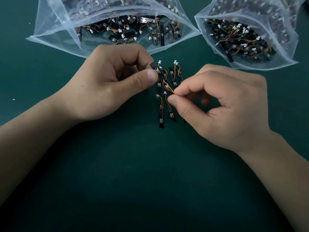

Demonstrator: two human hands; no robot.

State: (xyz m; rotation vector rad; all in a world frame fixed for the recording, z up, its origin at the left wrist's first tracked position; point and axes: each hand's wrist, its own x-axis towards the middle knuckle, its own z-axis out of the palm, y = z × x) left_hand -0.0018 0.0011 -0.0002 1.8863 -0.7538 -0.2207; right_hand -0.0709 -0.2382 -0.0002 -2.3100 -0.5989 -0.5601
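L hand (107, 81): thumb & forefinger curled, pinching top end of black strip (154, 66). R hand (225, 104): thumb & forefinger pinching strip's wires (168, 88), other fingers loosely curled. Strip sits btwn both hands, over loose strips (161, 118) on green mat (150, 173). Clear bag (55, 30) of the same parts behind L hand; second bag (284, 47) far right.

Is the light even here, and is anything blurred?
Head view: brightest at the top, soft glare on the left clear plastic bag and right clear plastic bag; the dark green mat dims toward the bottom corners; the small black circuit strip in the left hand looks soft.
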